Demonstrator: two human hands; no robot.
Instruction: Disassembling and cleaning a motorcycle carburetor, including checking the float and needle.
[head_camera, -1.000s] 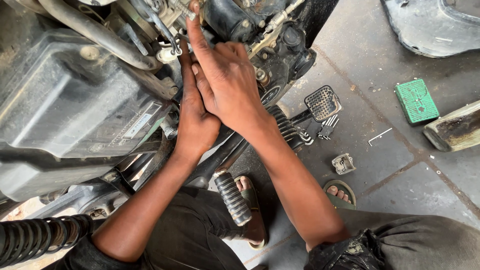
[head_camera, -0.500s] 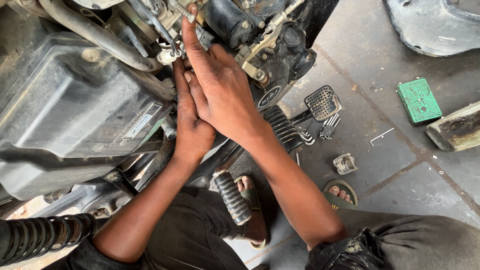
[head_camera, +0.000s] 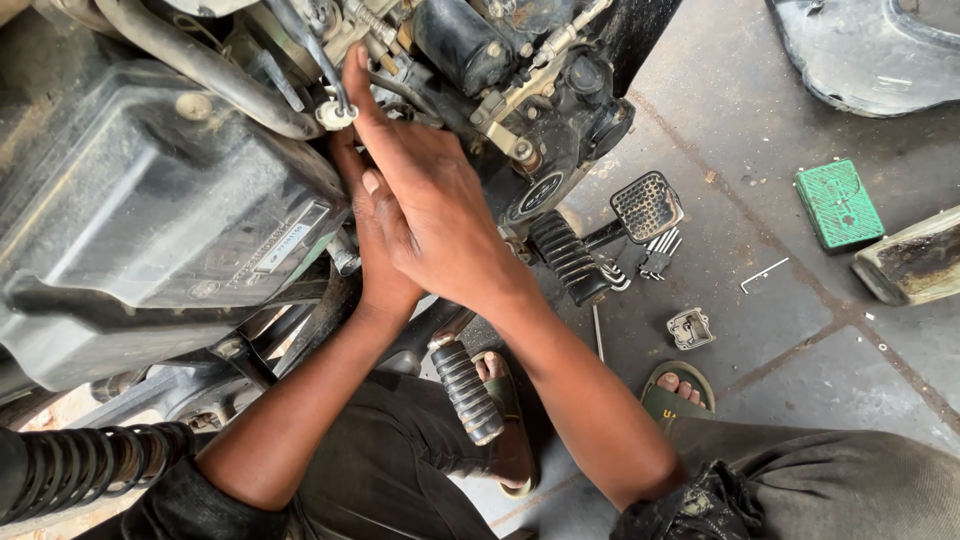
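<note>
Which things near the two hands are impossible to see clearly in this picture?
- Head view: the left hand is mostly covered by the right hand; what its fingers touch is hidden.
- The right fingertips reach a white connector; any grip on it cannot be made out.
- The engine is cut off by the top edge.
- The loose parts on the floor are too small to identify.

Black, dusty engine (head_camera: 520, 90) up top, dull grey plastic cover (head_camera: 150, 220) beside it. Black ribbed footpeg rubbers (head_camera: 465, 390), a grid-patterned black pedal pad (head_camera: 647, 205). Out on the grey concrete floor (head_camera: 800, 370), a bright green box (head_camera: 838, 204) with a fine mesh pattern. Olive-green sandal (head_camera: 672, 400), dark charcoal trousers (head_camera: 840, 480).
</note>
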